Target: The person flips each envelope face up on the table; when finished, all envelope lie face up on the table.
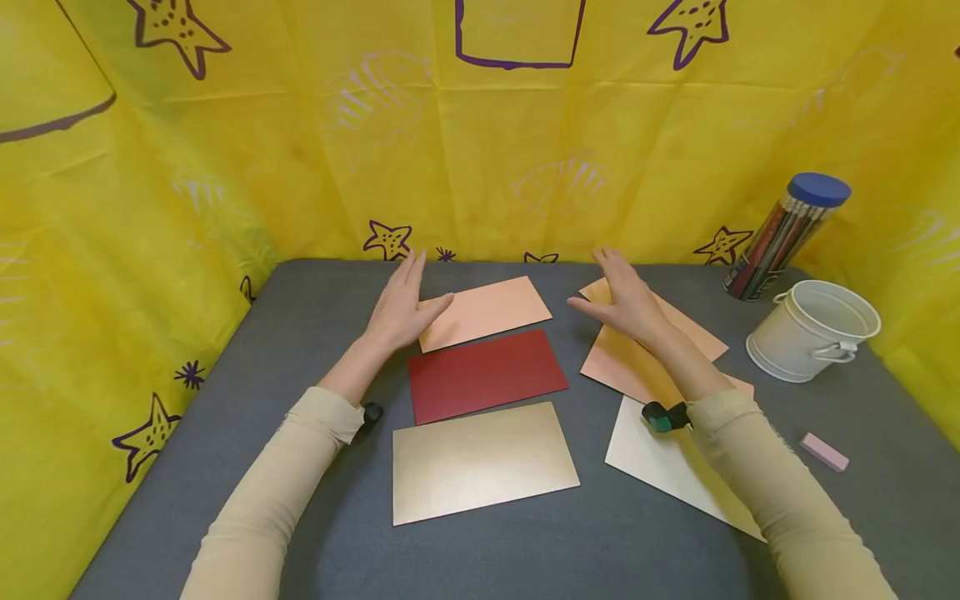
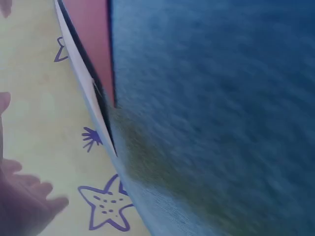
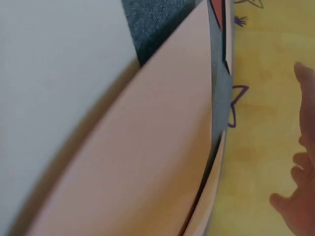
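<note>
My left hand (image 1: 400, 308) is held over the table beside the upper left of a peach card (image 1: 491, 311), fingers straight and thumb spread, holding nothing. Below that card lie a dark red card (image 1: 487, 375) and a gold card (image 1: 483, 462), stacked in a column. On the other side my right hand (image 1: 626, 300) hovers over two more peach cards, one farther back (image 1: 693, 329) and one nearer (image 1: 611, 362); its fingers are extended too. A white card (image 1: 660, 458) lies under the right forearm. Both wrist views show the hands at the frame edge, apart from the cards.
At the right stand a white metal bucket (image 1: 798, 337) and a clear tube of pencils with a blue lid (image 1: 780, 242). A pink eraser (image 1: 824, 452) lies nearer. A yellow patterned cloth (image 1: 480, 167) hangs behind the dark grey table (image 1: 315, 533).
</note>
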A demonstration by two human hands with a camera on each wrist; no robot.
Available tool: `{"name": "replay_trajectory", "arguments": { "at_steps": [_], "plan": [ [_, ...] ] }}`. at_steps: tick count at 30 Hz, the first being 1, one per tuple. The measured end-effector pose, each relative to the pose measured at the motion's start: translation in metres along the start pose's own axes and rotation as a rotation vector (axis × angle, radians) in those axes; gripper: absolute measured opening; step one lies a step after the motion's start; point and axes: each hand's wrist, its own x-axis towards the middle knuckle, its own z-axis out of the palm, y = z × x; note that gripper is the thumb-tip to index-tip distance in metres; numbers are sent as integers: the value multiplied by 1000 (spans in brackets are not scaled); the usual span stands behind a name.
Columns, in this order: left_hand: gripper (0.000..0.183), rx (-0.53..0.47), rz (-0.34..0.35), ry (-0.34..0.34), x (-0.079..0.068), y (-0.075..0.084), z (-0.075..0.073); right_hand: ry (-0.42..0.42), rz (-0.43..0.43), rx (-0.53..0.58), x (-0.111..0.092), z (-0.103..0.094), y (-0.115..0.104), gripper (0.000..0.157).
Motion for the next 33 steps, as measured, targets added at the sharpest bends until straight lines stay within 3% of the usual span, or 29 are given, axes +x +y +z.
{"name": "replay_trajectory", "arguments": {
  "at_steps": [4, 11, 21, 26, 33],
  "plan": [
    [88, -96, 11, -94, -6, -9, -1, -112, -108, 31, 7, 7, -5, 91],
    [88, -73, 63, -249, -13, -26, -3, -264, -253, 116, 18, 23, -8, 72],
    [97, -34, 66, -428, -19, -36, -2, -410, -224, 160, 30, 36, -11, 74],
    [96, -6, 69, -468, -21, -37, -1, -435, -226, 178, 32, 38, -10, 72],
    [95, 50, 93, -473, -22, -40, 1, -433, -254, 163, 37, 40, -10, 68]
  ]
}}
